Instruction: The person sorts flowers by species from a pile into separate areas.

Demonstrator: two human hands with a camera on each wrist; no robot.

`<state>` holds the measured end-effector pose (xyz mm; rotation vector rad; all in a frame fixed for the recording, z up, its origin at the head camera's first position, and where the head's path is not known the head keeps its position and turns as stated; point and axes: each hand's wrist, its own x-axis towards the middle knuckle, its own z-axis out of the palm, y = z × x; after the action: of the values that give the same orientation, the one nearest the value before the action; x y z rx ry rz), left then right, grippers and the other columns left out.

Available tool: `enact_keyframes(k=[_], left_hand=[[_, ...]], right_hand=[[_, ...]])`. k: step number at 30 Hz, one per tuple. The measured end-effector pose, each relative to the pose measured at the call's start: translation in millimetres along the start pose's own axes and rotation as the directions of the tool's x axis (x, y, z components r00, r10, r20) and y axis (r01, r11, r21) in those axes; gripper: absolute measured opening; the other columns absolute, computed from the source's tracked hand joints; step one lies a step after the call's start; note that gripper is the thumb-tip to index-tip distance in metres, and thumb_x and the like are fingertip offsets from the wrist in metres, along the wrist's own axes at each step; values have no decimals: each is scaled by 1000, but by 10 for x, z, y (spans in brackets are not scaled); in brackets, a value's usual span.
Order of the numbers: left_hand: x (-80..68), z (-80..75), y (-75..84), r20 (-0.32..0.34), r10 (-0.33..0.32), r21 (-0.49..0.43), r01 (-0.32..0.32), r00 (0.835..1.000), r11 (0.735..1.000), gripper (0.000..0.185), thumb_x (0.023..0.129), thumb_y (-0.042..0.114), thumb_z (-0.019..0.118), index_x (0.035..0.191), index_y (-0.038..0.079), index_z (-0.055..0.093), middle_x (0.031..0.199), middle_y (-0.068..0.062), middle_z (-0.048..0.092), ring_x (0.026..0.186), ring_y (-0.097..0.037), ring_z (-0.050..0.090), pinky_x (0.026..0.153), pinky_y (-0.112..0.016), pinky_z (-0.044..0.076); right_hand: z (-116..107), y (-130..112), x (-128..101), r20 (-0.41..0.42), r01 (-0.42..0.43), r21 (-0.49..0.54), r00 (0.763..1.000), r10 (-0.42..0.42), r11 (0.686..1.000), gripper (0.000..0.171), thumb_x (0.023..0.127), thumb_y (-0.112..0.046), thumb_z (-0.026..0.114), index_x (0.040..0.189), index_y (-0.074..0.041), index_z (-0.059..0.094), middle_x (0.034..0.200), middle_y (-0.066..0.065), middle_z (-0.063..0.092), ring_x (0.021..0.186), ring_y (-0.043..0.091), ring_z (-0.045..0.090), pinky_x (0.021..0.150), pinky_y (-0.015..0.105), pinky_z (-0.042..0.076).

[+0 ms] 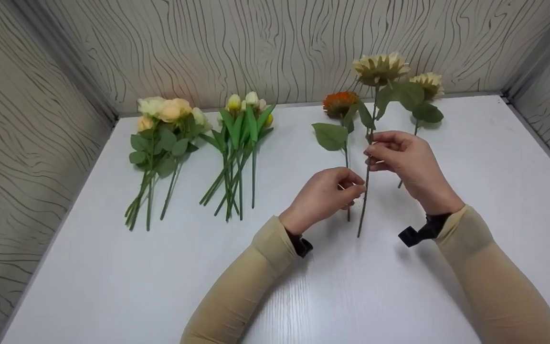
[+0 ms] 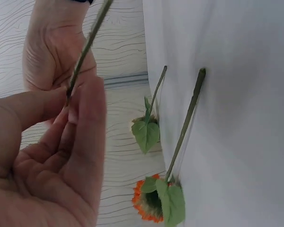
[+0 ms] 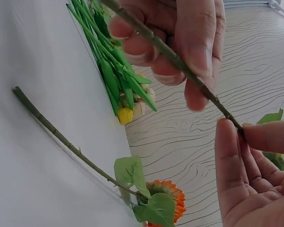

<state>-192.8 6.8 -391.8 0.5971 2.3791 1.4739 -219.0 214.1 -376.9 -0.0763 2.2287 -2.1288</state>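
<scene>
Cream sunflower stem [image 1: 366, 191] held nearly upright, bloom away from the person, right hand [image 1: 406, 160] pinching it mid-stem, left hand [image 1: 325, 193] pinching lower, above white surface [image 1: 112, 277].

Pale sunflower [image 1: 380, 68], upright, seemingly artificial

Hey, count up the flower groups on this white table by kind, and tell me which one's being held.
Rose bunch: 1
Tulip bunch: 1
Orange flower, lying on the table: 1
Cream sunflowers: 2, one with its stem pinched by the right hand and left hand, one lying behind
Total: 5
</scene>
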Motion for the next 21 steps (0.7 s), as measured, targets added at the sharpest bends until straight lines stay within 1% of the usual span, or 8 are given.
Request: enact_keyframes(k=[2,4,7,9,10,12,16,21], left_hand=[[-11,-83,16,-21,26,107,-23,999,994,15,102,26,67,109,15,75,91,11,68,77,-8,64,68,-24,55],[-24,-184,25,-55,49,201,-37,997,979,19,103,31,65,109,17,76,93,13,68,81,-7,62,70,-25,53],[-48,-321,23,-91,43,234,-20,995,972,20,103,32,64,108,17,76,94,13,68,83,-7,62,73,-26,52],[-64,-384,18,-91,22,260,3,996,966,21,103,33,64,105,17,77,92,12,68,83,-8,61,72,-28,51],[-71,-405,16,-79,8,270,13,997,963,22,103,34,64,103,16,77,90,11,68,81,-9,61,71,-28,51],[-82,-426,12,-44,-17,288,29,999,957,23,103,35,63,100,16,77,85,9,67,77,-11,60,69,-28,50],[-94,-414,1,29,-54,328,42,998,944,26,103,36,63,97,15,76,77,6,64,70,-12,57,66,-27,47],[-99,-379,-11,56,-71,354,46,996,934,25,103,36,63,95,15,75,76,6,63,69,-11,55,64,-27,45]], right_hand=[[-28,-38,47,15,5,-129,1000,-3,992,44,95,-19,76,129,5,62,103,13,71,85,21,72,76,31,61],[-38,-86,118,42,10,-284,999,2,959,41,98,-21,73,129,2,63,104,13,71,84,21,71,76,30,61],[6,-144,263,103,28,-482,994,25,876,36,100,-21,68,130,-1,65,104,15,71,83,21,69,77,32,60],[60,-147,373,126,27,-578,990,56,816,35,101,-21,66,131,-2,66,103,16,71,82,22,68,77,34,58],[87,-134,428,137,31,-610,988,67,792,35,101,-20,64,132,-2,65,104,17,71,82,22,68,78,35,57],[137,-82,534,143,27,-648,986,86,761,34,102,-18,63,132,-1,65,106,20,70,82,23,68,77,36,55],[212,73,691,147,22,-679,983,107,734,33,101,-15,62,131,-1,65,108,19,70,84,23,67,75,35,54],[264,256,771,154,40,-712,983,101,701,28,100,-13,65,125,-1,69,103,16,70,80,24,65,70,34,52]])
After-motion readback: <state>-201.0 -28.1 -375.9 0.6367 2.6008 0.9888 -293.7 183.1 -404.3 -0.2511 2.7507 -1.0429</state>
